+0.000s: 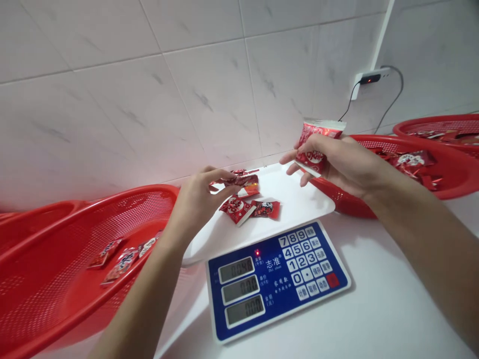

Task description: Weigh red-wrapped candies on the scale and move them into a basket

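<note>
My left hand [196, 199] reaches over the white pan [299, 202] of a blue-faced electronic scale [275, 279]. Its fingers pinch a small red snack packet [241, 180] at the pan's back edge. Several more red packets [249, 208] lie on the pan. My right hand [337, 159] hovers above the pan's right end, closed around a stack of red-and-white packets [318, 144] held upright.
A red mesh basket [75, 239] at the left holds a few packets [119, 257]. Two more red baskets [449, 174] with packets sit at the right. A wall socket with a plugged cable [368, 79] is on the tiled wall behind.
</note>
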